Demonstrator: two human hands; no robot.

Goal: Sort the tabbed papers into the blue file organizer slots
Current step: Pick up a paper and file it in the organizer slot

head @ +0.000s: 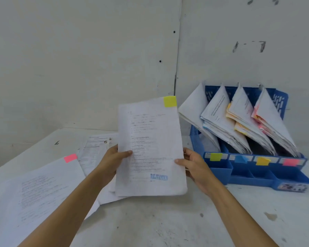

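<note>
Both hands up at mid-table, one sheaf between them. Left hand (112, 158) pinches the left edge, thumb on the printed face, fingers behind. Right hand (193, 165) holds the right edge the same way, thumb across the front. Held paper (150, 148) stands nearly upright, clear of the table, just left of the blue file organizer (219, 169). Yellow-green tab (170, 101) at its top right corner; blue stamp (159, 177) near the bottom, letters too blurred to be sure of.

Organizer: four slots, all already holding leaning stacks. Front labels run yellow-green (216, 156), blue (240, 159), orange-yellow (262, 161), pink (291, 162). Judging by tab colour, the held sheaf belongs in the leftmost slot, nearest the right hand.

Left to do: loose papers (95, 150) lie on the table behind the left hand, and a larger sheet with a pink tab (70, 158) lies at near left. Task looks well advanced, not finished.

White table (159, 225), set in a corner of white walls.
</note>
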